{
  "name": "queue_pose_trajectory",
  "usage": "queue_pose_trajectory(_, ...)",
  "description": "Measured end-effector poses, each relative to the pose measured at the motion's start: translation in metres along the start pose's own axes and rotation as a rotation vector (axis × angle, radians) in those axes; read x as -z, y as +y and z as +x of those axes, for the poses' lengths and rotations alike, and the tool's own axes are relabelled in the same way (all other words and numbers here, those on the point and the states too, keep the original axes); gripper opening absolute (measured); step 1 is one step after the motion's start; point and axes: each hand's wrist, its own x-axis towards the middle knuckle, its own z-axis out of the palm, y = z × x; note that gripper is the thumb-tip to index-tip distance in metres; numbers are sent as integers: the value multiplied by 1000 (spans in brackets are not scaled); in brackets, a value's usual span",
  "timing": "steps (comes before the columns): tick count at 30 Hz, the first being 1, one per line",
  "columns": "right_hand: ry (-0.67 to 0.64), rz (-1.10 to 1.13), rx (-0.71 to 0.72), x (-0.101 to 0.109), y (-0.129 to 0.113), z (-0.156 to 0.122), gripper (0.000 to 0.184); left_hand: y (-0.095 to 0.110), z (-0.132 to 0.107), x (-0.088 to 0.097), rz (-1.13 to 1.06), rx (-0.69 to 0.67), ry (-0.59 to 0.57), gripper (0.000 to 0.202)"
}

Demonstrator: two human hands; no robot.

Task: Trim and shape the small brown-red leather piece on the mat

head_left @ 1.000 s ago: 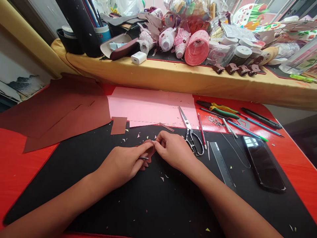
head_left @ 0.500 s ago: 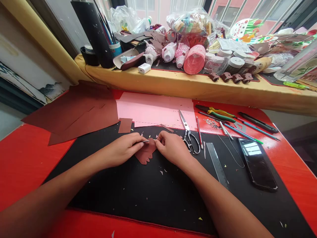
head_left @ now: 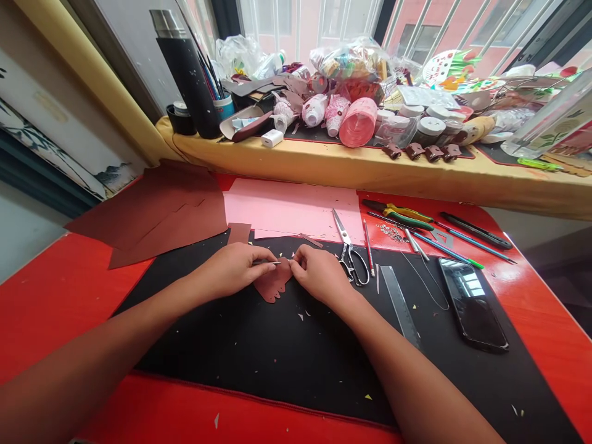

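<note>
A small brown cutout (head_left: 272,287) with a scalloped lower edge and tiny holes lies on the black mat (head_left: 240,351). My left hand (head_left: 235,266) is closed in a pinch on a thin, pointed metal tool (head_left: 272,263), whose tip lies over the upper part of the cutout; its exact kind is unclear. At the cutout's upper right edge, my right hand (head_left: 319,274) pinches with thumb and forefinger. A tiny pale bit shows at those fingertips. Behind my left hand lies a brown rectangle (head_left: 240,233), partly covered by the hand.
Scissors (head_left: 350,250), a pencil (head_left: 369,246), a clear ruler (head_left: 401,306), bent wire (head_left: 428,280) and a phone (head_left: 472,303) lie to the right. Pliers (head_left: 400,213) sit farther back. Brown sheets (head_left: 161,209) and pink sheets (head_left: 291,206) lie behind. A crowded ledge (head_left: 305,157) borders the table.
The view has shifted slightly, showing more of the window ledge's top. My left hand has drawn back a little to the left with the tool. My right hand keeps its pinch at the cutout's edge.
</note>
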Motion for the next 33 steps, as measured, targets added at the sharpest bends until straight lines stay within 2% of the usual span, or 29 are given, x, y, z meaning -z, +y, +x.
queue_pose_trajectory(9,-20,-50,7,0,0,1,12,-4,3,-6,85,-32,2,40)
queue_pose_trajectory(13,-30,-36,-2,2,-1,0,12,-4,3,-7,109,-26,26,36)
queue_pose_trajectory(25,-14,-40,7,0,0,0,12,0,-1,-6,65,41,2,23)
queue_pose_trajectory(33,-24,-49,-5,0,-1,1,13,-9,4,-9,79,0,-4,35)
